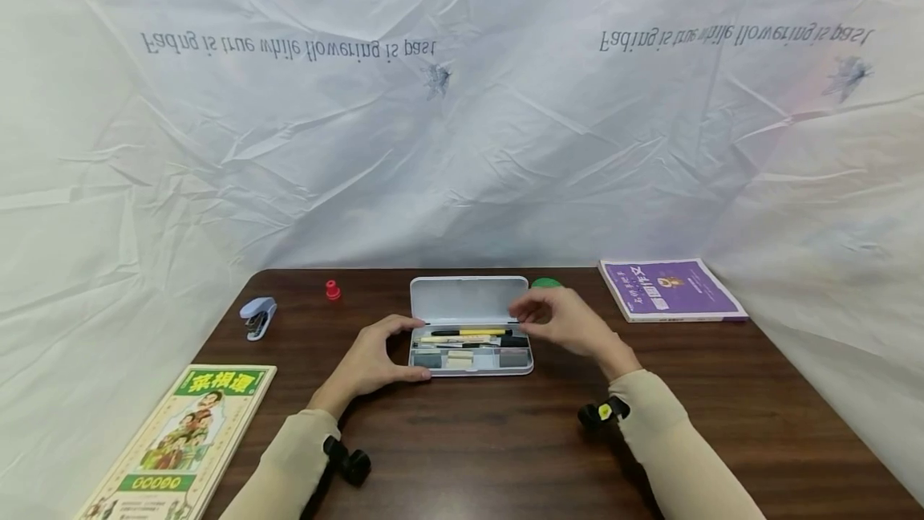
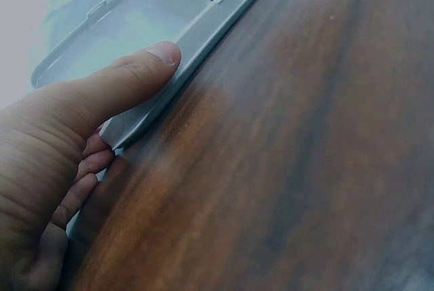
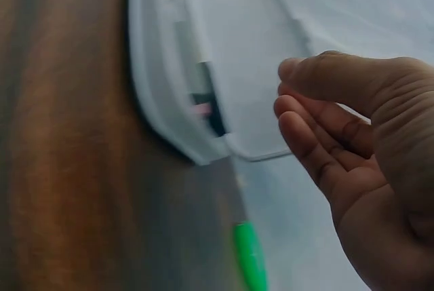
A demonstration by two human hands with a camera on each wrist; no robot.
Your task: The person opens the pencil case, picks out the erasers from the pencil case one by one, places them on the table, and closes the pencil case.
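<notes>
A translucent white pencil case (image 1: 469, 301) lies on the table with its lid tilted up at the back. In its long compartment are a yellow-and-black pencil (image 1: 472, 332) and several other pens; two pale erasers (image 1: 459, 359) sit in front. My left hand (image 1: 371, 355) grips the case's left end, thumb (image 2: 146, 77) along the front wall and fingers round the far side. Over the right end of the case hovers my right hand (image 1: 566, 323), its fingers loosely bent. In the right wrist view, its thumb (image 3: 325, 77) meets the index fingertip with nothing visible between them, overlapping the lid.
A green round object (image 1: 546, 282) stands behind my right hand. At the back right lies a purple book (image 1: 667, 291). On the left are a red small object (image 1: 332, 290), a light-blue stapler (image 1: 257, 317) and an illustrated book (image 1: 184, 444). White curtain surrounds the table (image 1: 491, 440).
</notes>
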